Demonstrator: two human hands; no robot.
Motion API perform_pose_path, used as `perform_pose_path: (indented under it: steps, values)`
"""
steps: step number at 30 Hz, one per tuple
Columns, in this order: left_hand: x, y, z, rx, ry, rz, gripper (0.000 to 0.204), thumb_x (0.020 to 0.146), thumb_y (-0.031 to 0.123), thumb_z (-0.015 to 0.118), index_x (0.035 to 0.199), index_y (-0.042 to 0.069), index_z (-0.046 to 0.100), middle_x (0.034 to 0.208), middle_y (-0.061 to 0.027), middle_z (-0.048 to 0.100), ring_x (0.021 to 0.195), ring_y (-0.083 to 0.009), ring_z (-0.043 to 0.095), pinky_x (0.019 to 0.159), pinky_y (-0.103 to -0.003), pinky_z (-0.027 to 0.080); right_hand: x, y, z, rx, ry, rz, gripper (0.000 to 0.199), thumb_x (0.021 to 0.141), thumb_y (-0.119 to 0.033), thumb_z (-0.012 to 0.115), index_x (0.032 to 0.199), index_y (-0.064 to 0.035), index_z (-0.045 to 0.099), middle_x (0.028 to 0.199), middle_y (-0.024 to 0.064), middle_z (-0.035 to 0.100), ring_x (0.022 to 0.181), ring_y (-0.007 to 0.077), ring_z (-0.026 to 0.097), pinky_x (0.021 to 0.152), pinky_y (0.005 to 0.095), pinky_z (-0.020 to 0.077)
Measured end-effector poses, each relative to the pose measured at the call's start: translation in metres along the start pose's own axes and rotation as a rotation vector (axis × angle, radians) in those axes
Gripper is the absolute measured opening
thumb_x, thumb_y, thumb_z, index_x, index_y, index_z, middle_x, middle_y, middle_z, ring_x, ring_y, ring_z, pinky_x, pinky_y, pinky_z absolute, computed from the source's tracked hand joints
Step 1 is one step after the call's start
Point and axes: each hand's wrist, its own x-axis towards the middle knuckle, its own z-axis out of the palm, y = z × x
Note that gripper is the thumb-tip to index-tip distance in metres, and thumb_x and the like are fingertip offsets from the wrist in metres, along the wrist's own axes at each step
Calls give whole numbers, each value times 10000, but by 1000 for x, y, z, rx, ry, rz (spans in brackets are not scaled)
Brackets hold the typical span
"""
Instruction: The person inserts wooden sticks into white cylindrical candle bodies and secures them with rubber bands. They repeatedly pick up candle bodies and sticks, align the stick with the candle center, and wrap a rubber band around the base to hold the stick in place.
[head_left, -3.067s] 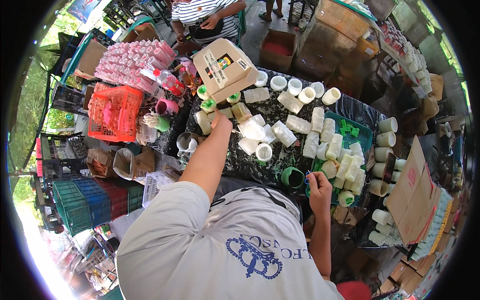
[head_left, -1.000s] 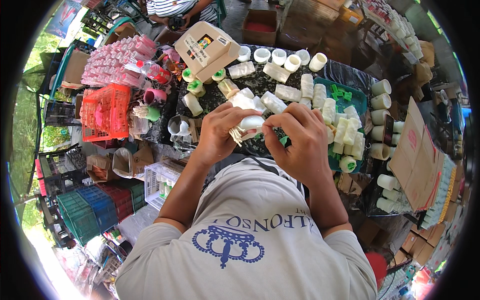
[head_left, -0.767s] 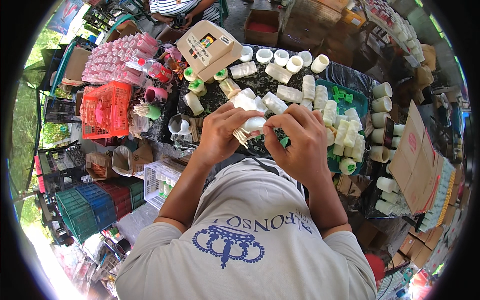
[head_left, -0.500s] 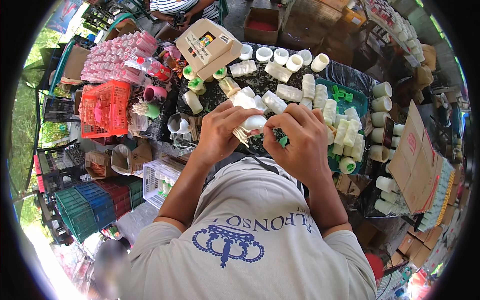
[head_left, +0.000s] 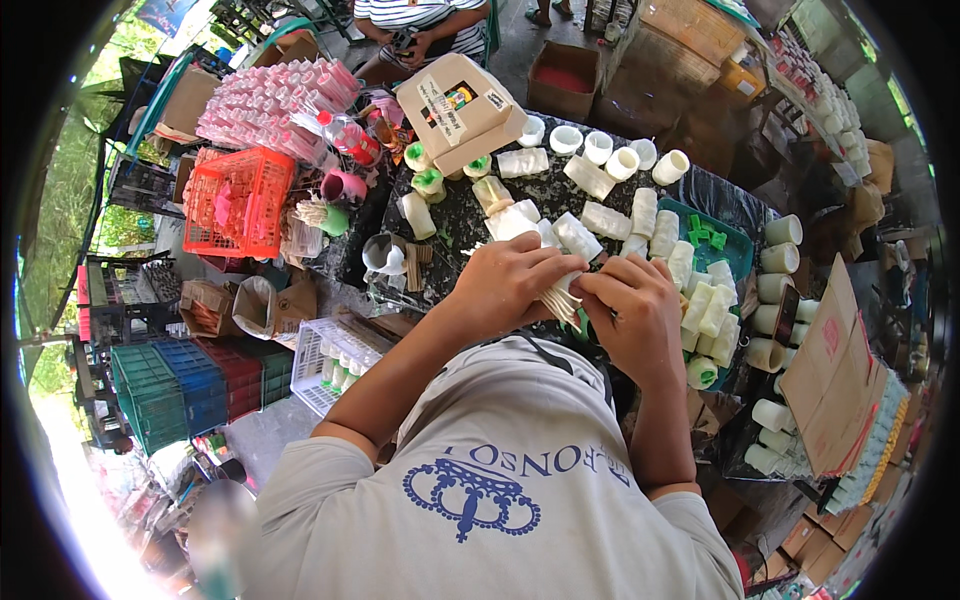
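Observation:
My left hand (head_left: 505,285) is closed around a bundle of thin white strands (head_left: 558,303), whose loose ends stick out below its fingers. My right hand (head_left: 635,310) pinches right beside the bundle, its fingertips touching my left fingers; what lies between them is too small to make out. Just beyond my hands lie pale, bumpy cylinders (head_left: 577,236) and other white pieces (head_left: 515,220) on a black, speckled tabletop (head_left: 455,225). Right of my right hand, more pale cylinders (head_left: 708,305) are heaped on a teal tray (head_left: 738,250) with small green pieces (head_left: 706,233).
A cardboard box (head_left: 460,110) stands at the table's far side, beside a row of white cups (head_left: 598,147). Leftward are an orange crate (head_left: 240,205), pink pieces (head_left: 275,105) and a white crate (head_left: 315,370). Flattened cardboard (head_left: 835,370) leans at right. Another person (head_left: 425,30) sits beyond.
The view has shifted, so the table sits farther right and lower. My hands have come together; my right fingertips now meet my left ones at the strands.

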Motion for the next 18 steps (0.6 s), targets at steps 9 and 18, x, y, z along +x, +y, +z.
perform_pose_path:
  steps: [9, 18]
  values:
    - [-10, 0, 7, -12, -22, -32, 647, 761, 541, 863, 1262, 170, 686, 986, -7, 749, 853, -264, 663, 745, -399, 566, -14, 5, -7, 338, -62, 252, 80, 879, -61, 784, 933, -46, 726, 884, 104, 664, 787, 327, 663, 733, 432, 537]
    - [-4, 4, 9, -76, -33, 1, 614, 730, 393, 879, 1253, 142, 679, 1012, -8, 757, 900, -278, 679, 777, -414, 576, -14, 11, 5, 181, -64, -4, 80, 873, -82, 775, 927, -65, 718, 890, 90, 670, 830, 314, 674, 765, 433, 531]
